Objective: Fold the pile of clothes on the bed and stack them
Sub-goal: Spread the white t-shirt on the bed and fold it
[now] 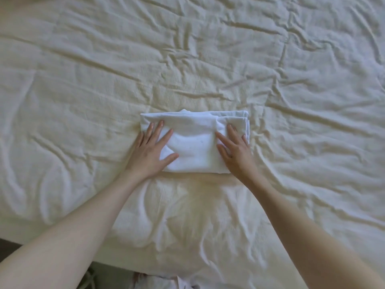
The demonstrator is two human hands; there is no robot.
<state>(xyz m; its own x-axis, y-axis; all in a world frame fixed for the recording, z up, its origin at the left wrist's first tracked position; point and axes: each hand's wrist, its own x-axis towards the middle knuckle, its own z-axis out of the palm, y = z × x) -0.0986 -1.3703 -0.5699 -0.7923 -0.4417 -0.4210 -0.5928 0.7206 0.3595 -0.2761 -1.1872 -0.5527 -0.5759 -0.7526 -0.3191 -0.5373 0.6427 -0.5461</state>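
My left hand [153, 152] and right hand [235, 150] flat, fingers extended, gripping nothing, pressing folded white garment [193, 142] on bed [83, 80]. Smooth outward evenly; keep edges aligned.

Open wrinkled bedspread [208, 59] all around the folded white garment [193, 144]; near edge perhaps cluttered.

plain white folded garment [194, 142], cream bedspread [291, 80] w/ no pattern, grey floor [8, 247]

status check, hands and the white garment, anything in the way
Left hand and right hand open, pressing flat on folded white garment. Garment lies alone on cream bedspread. No stack in view, nothing in the way.
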